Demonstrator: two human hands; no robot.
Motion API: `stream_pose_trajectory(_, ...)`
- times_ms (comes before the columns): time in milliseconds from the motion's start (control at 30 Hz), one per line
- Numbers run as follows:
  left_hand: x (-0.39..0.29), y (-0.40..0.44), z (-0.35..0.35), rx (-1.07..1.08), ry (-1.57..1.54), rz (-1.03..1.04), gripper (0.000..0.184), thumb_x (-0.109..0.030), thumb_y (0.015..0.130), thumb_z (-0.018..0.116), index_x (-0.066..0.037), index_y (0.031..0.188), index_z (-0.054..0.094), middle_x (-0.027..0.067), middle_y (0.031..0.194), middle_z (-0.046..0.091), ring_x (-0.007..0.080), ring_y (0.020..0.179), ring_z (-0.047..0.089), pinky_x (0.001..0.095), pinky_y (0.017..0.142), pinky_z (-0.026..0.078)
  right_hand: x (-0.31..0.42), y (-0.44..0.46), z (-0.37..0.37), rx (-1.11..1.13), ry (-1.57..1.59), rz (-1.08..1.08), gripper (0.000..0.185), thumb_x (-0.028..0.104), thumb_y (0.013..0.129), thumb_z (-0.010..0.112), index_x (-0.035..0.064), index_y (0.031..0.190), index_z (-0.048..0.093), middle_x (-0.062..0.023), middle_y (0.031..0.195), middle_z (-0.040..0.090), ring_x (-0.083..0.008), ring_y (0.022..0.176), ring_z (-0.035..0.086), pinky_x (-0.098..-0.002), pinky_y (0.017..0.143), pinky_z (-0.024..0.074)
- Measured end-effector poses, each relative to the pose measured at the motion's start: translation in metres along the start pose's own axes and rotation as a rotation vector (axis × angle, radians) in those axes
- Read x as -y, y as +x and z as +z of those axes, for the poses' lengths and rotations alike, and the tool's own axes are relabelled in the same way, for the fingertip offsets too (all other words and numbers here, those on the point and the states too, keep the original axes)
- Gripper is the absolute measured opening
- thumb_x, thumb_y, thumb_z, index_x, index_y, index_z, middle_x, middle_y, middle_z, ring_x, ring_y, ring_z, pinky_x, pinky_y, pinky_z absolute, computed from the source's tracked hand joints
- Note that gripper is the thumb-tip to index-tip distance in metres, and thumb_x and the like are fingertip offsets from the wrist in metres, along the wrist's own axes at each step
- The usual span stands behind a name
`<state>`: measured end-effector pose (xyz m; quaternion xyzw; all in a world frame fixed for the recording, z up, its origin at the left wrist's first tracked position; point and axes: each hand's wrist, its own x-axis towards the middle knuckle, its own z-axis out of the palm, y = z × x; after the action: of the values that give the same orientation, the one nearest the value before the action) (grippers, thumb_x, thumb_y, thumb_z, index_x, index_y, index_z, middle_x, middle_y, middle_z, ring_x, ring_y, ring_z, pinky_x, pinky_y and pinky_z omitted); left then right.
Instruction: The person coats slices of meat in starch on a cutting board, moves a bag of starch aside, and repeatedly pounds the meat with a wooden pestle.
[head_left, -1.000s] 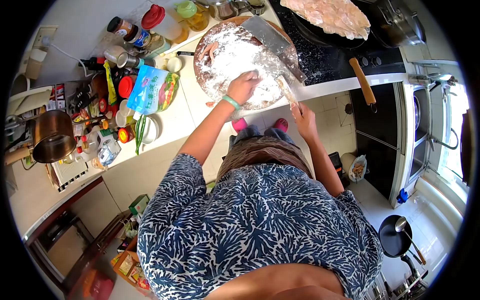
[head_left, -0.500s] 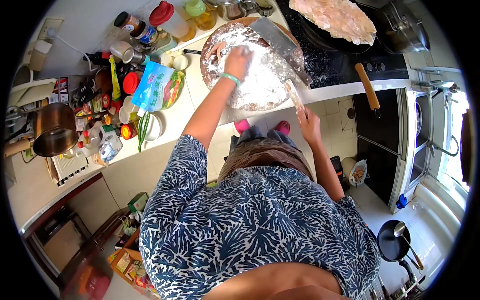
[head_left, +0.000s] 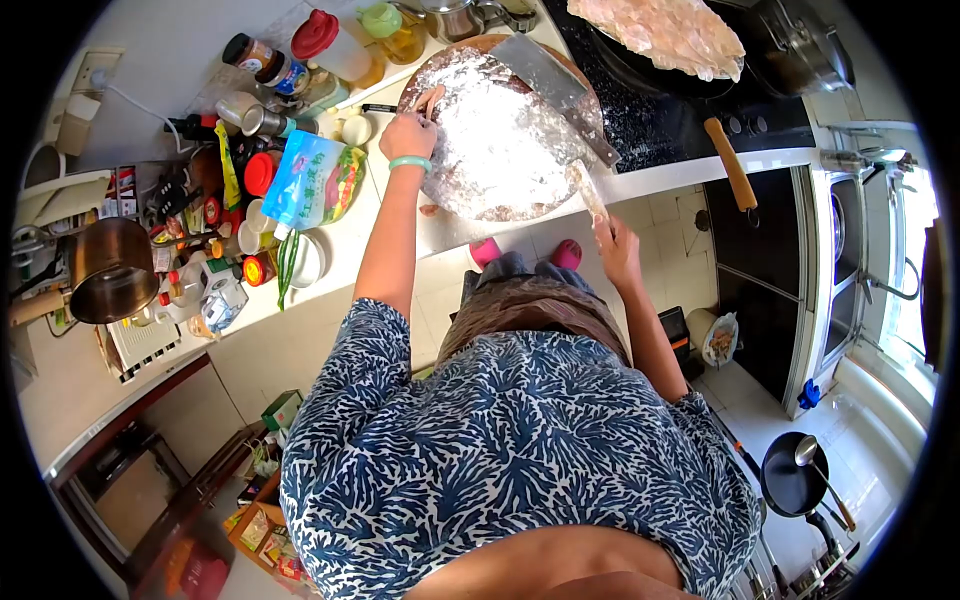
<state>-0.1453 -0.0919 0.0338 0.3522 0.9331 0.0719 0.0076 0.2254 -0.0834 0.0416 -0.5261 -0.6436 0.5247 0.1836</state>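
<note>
A left hand (head_left: 408, 138) touched pale meat strips (head_left: 430, 98) at its fingertips on a powder-dusted round board (head_left: 484, 43), whether pinching them unclear, as the right hand (head_left: 619, 250) clasped a powder-coated stick (head_left: 587, 188), its lower end hidden, a cleaver (head_left: 543, 74) lying beyond.

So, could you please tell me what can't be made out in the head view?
Head view: whether the left hand grips the pink strips; its fingers hide this.
Head view: the near end of the floured stick; the right hand covers it.
Head view: the far edge of the pink slices; the top edge cuts it off.
Head view: most of the board; flour covers it.
</note>
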Motion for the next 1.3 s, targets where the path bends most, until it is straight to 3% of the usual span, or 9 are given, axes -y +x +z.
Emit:
stream_pose_trajectory(333,-0.046,-0.003,-0.05,-0.021,-0.36,0.057,0.028,-0.031,0.057,0.07,-0.006,0.069,0.068,0.0136,0.066,0.064,0.0281,0.061,0.062,0.0346,0.062,0.05,-0.002,0.0,-0.004,-0.012,0.008,-0.008,0.035,0.03,0.089,0.049,-0.003,0.077,0.053,-0.0199,0.062,0.052,-0.035,0.057,0.051,-0.0403,0.054,0.0394)
stream_pose_trajectory(500,-0.083,-0.02,-0.057,0.159,-0.418,0.247,0.029,-0.032,0.058,0.072,-0.005,0.067,0.068,0.0104,0.061,0.063,0.0223,0.055,0.06,0.0309,0.059,0.049,-0.004,-0.003,-0.006,-0.032,0.036,0.015,0.036,0.029,0.088,0.05,-0.0039,0.076,0.052,-0.0208,0.063,0.051,-0.0357,0.057,0.05,-0.0402,0.055,0.0392)
stream_pose_trajectory(567,-0.088,-0.027,-0.045,0.306,-0.574,0.297,0.022,-0.026,0.064,0.068,-0.004,0.067,0.067,0.0057,0.058,0.062,0.0138,0.052,0.058,0.0262,0.056,0.046,-0.005,-0.004,-0.006,-0.038,0.039,0.015,0.036,0.03,0.088,0.05,-0.0041,0.076,0.052,-0.0211,0.063,0.05,-0.0357,0.057,0.05,-0.0402,0.055,0.039)
stream_pose_trajectory(800,-0.058,-0.043,-0.002,0.616,-0.41,0.121,0.022,-0.027,0.067,0.069,-0.005,0.068,0.069,0.0071,0.061,0.065,0.0147,0.055,0.061,0.0263,0.057,0.048,-0.015,-0.004,-0.009,-0.046,0.026,0.013,0.037,0.031,0.088,0.05,-0.0044,0.075,0.052,-0.0217,0.062,0.049,-0.0359,0.056,0.048,-0.0403,0.054,0.0383)
stream_pose_trajectory(867,-0.047,-0.05,-0.006,0.544,-0.322,0.179,0.021,-0.026,0.068,0.066,-0.007,0.075,0.07,0.0094,0.068,0.066,0.0202,0.062,0.063,0.0302,0.061,0.05,-0.016,-0.004,-0.009,-0.047,0.027,0.012,0.037,0.031,0.088,0.05,-0.0043,0.075,0.052,-0.0219,0.062,0.049,-0.0363,0.056,0.048,-0.0405,0.054,0.0383)
stream_pose_trajectory(967,-0.032,-0.056,0.0,0.122,-0.287,0.184,0.015,-0.015,0.07,0.061,-0.011,0.083,0.067,0.0106,0.076,0.065,0.0278,0.067,0.062,0.0357,0.065,0.05,-0.015,-0.006,-0.009,-0.042,0.032,0.022,0.037,0.031,0.088,0.05,-0.0041,0.075,0.052,-0.0221,0.062,0.05,-0.0368,0.057,0.049,-0.0408,0.054,0.0383)
stream_pose_trajectory(1133,-0.05,-0.068,0.005,-0.004,-0.432,0.391,0.012,-0.015,0.073,0.06,-0.011,0.083,0.066,0.0093,0.081,0.061,0.0288,0.071,0.059,0.0389,0.067,0.049,-0.015,-0.006,-0.005,-0.032,0.026,0.026,0.037,0.031,0.088,0.05,-0.004,0.077,0.053,-0.022,0.063,0.05,-0.037,0.057,0.049,-0.0408,0.054,0.0386)
stream_pose_trajectory(1200,-0.072,-0.072,0.008,-0.137,-0.482,0.637,0.011,-0.015,0.073,0.061,-0.011,0.082,0.066,0.0095,0.081,0.061,0.0283,0.074,0.059,0.0384,0.068,0.049,-0.013,-0.006,-0.004,-0.031,0.001,0.007,0.037,0.031,0.088,0.05,-0.0039,0.078,0.053,-0.022,0.063,0.05,-0.037,0.057,0.05,-0.0408,0.055,0.039)
stream_pose_trajectory(1300,-0.093,-0.067,0.034,-0.017,-0.416,0.601,0.012,-0.018,0.074,0.062,-0.012,0.084,0.066,0.0108,0.08,0.062,0.0287,0.072,0.059,0.0379,0.068,0.049,-0.007,-0.004,-0.006,-0.013,0.011,-0.001,0.036,0.031,0.088,0.05,-0.0037,0.079,0.054,-0.0219,0.063,0.051,-0.037,0.057,0.05,-0.0405,0.055,0.0394)
